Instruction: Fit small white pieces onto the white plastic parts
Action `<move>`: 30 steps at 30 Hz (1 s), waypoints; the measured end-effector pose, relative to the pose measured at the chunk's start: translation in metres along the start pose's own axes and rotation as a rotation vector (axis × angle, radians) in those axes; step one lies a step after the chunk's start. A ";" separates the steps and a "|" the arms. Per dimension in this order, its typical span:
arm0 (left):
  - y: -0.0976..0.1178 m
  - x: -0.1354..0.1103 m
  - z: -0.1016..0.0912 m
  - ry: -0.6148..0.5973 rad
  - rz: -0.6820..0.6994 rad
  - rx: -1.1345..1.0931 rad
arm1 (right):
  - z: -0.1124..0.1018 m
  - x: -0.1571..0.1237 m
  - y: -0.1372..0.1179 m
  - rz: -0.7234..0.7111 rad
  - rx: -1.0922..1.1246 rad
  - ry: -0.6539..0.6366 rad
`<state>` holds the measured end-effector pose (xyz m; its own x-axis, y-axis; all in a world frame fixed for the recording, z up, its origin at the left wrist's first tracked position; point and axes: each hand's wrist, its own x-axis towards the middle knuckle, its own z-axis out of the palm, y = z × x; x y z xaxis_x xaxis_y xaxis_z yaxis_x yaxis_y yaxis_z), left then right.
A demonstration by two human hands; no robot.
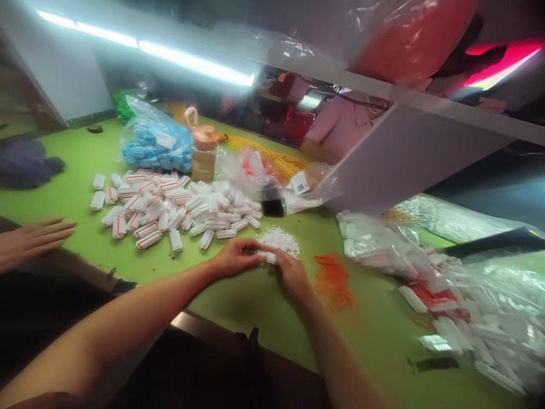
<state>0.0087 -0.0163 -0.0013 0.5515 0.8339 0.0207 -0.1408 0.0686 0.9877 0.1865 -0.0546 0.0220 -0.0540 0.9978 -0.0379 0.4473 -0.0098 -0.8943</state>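
Between my two hands is a small white plastic housing [267,257], held just above the green table. My left hand [239,257] is closed, thumb and fingers pinching its left end. From the other side my right hand [293,272] grips it, the fingers partly hidden. Right behind the hands lies a heap of tiny white parts [281,241]. To the right of my right hand is a pile of thin orange strips [334,281]. A big pile of white housings [170,207], several with an orange strip along them, spreads out to the left.
A bag of blue pieces [155,142] and a bottle [204,153] stand behind the pile. A dark phone [273,205] lies near yellow wires [272,153]. Clear bags with white pieces [374,238] cover the right side. A co-worker's hand [38,241] rests at the left edge.
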 end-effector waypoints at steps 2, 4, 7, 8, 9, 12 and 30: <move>-0.001 0.000 0.001 0.019 -0.020 0.011 | 0.000 -0.001 0.000 0.007 0.003 -0.010; -0.001 -0.001 0.002 0.049 -0.035 0.049 | 0.000 -0.001 -0.001 -0.018 -0.002 -0.026; 0.001 -0.001 0.004 0.066 -0.047 0.067 | 0.000 0.000 -0.003 -0.042 -0.006 -0.025; 0.002 -0.001 0.004 0.064 -0.046 0.059 | 0.000 0.000 -0.003 -0.040 -0.006 -0.018; 0.003 -0.001 0.004 0.060 -0.043 0.047 | 0.000 0.000 -0.004 -0.035 -0.005 -0.009; 0.004 0.000 0.005 0.054 -0.024 0.001 | 0.001 0.000 -0.002 -0.034 -0.002 0.015; -0.003 0.010 0.013 0.196 0.001 -0.342 | -0.022 0.032 -0.037 -0.134 -0.204 0.169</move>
<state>0.0251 -0.0149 -0.0022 0.3887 0.9205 -0.0409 -0.4255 0.2187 0.8781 0.1882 -0.0210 0.0634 0.0167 0.9862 0.1649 0.6175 0.1195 -0.7774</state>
